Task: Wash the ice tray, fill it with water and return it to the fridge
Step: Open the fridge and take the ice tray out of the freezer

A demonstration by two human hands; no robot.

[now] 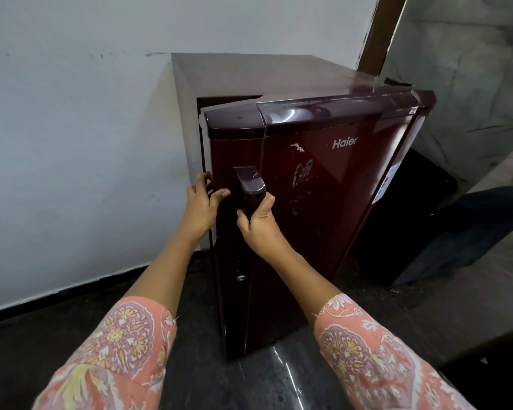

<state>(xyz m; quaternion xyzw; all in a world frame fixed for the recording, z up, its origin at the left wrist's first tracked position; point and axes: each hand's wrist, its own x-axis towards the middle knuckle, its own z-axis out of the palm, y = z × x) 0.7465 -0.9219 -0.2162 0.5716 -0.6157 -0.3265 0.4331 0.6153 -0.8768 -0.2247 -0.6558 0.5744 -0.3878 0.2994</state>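
Right hand (259,229) gripped dark purple plastic handle (251,187) of glossy maroon fridge (323,202); left hand (200,207) curled round ajar door's edge (213,161).

Head camera: wide-angle, looks forward-down, near, above fridge (332,184).

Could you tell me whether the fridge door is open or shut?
Ajar: the door stands angled off the cabinet, a dark gap showing left of the handle.

Soft, even daylight, bright on wall (71,128). Glare streaks on fridge (308,179) top trim & floor (279,380). Right bg dim, shadowy. Wide-angle bend at edges; centre sharp.
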